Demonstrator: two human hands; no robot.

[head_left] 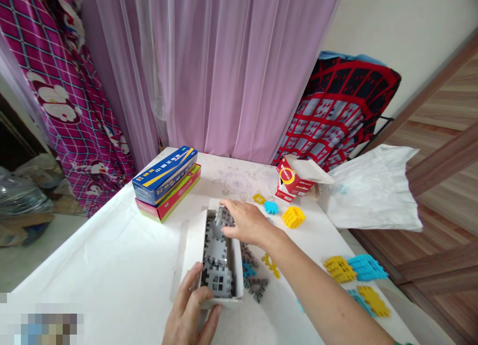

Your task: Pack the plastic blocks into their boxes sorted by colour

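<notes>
An open white cardboard box point(193, 240) stands on the table, with grey interlocking plastic building blocks point(218, 280) inside it. My left hand point(190, 307) grips the near left corner of this box, fingers over the rim and thumb at the front. At the box's far end, my right hand point(244, 223) pinches a grey block point(223, 216) between thumb and fingers. Right beside the box lie loose flat pieces: a grey triangle point(257, 287), a blue piece point(248, 269) and a yellow piece point(271, 265), partly hidden by the box or arm.
Blue point(164, 174) and red-green point(168, 200) boxes are stacked at the left. An open red box point(293, 180) stands at the back right, near a white bag point(373, 190). A yellow cube point(293, 217) and several yellow and blue pieces point(368, 268) lie on the table's right side.
</notes>
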